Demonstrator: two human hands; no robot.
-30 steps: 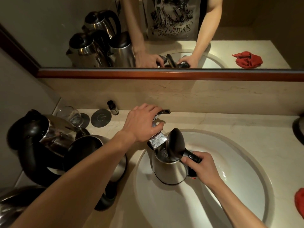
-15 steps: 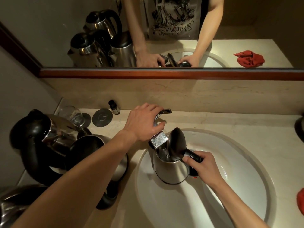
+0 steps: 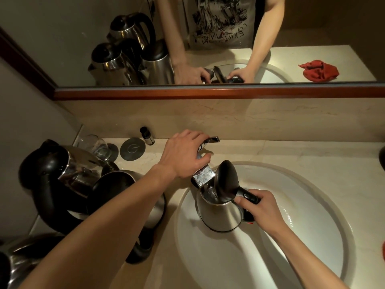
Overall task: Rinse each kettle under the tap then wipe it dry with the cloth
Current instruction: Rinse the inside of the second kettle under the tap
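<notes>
The right hand [image 3: 261, 209] is gripping the open kettle [image 3: 220, 213] by its handle; the left hand [image 3: 184, 154] is curling around the tap [image 3: 203, 175] just beside it.

I see dim, warm light — brightest glare in the sink basin [image 3: 312, 236], corners dark, edges bowed by wide-angle distortion.

Kettle [image 3: 220, 215] silver steel, black lid [image 3: 226, 181]; basin [image 3: 312, 236] white; counter [image 3: 291, 149] cream marble; cloth [image 3: 383, 250] red.

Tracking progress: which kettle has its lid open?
The steel kettle in the sink, held by the right hand. The kettles on the left counter have theirs shut.
</notes>
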